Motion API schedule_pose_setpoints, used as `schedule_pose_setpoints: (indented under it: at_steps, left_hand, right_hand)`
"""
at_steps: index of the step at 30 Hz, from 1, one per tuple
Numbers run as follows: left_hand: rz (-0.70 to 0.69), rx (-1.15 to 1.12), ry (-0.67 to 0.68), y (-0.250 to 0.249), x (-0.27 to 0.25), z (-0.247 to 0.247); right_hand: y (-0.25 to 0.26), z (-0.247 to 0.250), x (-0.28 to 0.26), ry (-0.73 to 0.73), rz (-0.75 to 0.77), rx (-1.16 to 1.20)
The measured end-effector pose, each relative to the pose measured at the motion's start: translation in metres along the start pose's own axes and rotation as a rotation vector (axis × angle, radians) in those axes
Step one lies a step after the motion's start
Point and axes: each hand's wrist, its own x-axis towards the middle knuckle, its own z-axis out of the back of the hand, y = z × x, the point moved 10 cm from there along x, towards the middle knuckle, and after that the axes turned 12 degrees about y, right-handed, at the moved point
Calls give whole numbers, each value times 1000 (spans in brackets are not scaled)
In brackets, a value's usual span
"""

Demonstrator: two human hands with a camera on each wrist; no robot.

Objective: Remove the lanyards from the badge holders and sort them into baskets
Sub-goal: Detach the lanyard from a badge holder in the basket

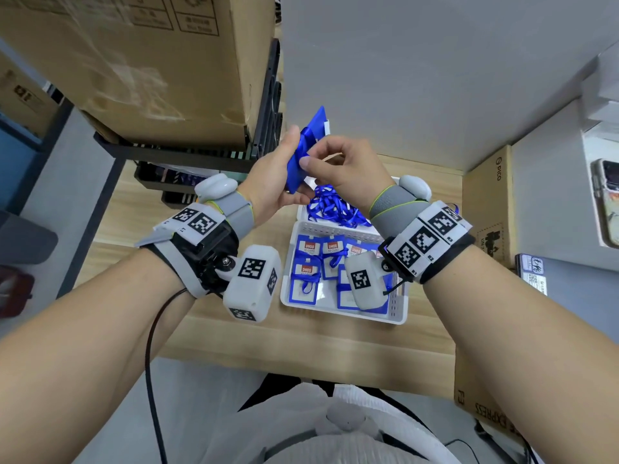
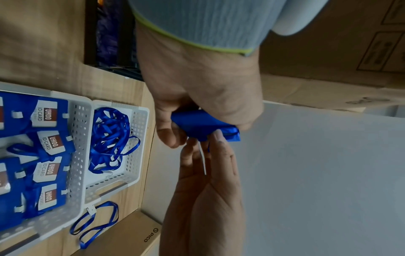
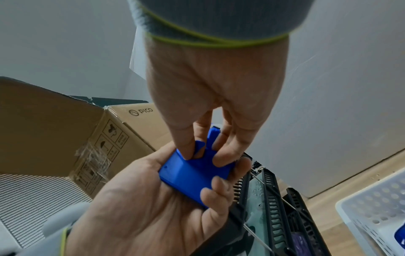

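Note:
My left hand (image 1: pixel 288 162) grips a blue badge holder (image 1: pixel 298 175) raised above the table, thumb on one edge and fingers curled round the other. My right hand (image 1: pixel 311 152) pinches the blue lanyard ribbon (image 3: pixel 200 148) where it joins the holder (image 3: pixel 192 175). Below, a white basket (image 1: pixel 345 316) holds several blue badge holders (image 2: pixel 48 112) with lanyards attached. Behind it, a second white basket (image 2: pixel 138 129) holds a tangle of loose blue lanyards (image 2: pixel 109 135).
One loose lanyard (image 2: pixel 94 223) lies on the wooden table (image 1: pixel 301 343) beside the baskets. A black rack (image 1: pixel 201 152) carrying a large cardboard box (image 1: pixel 134 61) stands at the left. A PICO box (image 1: pixel 489 202) stands at the right, with a phone (image 1: pixel 606 202) beyond it.

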Motion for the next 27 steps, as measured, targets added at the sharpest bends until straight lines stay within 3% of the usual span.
schedule_pose_setpoints:
  at_steps: [6, 13, 19, 27]
  left_hand:
    - [-23, -165, -133, -2, -2, 18]
    - [36, -171, 19, -1, -3, -7]
    - [26, -236, 16, -3, -5, -1]
    - [24, -201, 21, 2, -4, -9]
  right_hand:
    - [7, 5, -7, -118, 69, -214]
    - [10, -9, -5, -63, 98, -277]
    - [17, -15, -6, 31, 149, -268]
    - [7, 8, -4, -143, 52, -150]
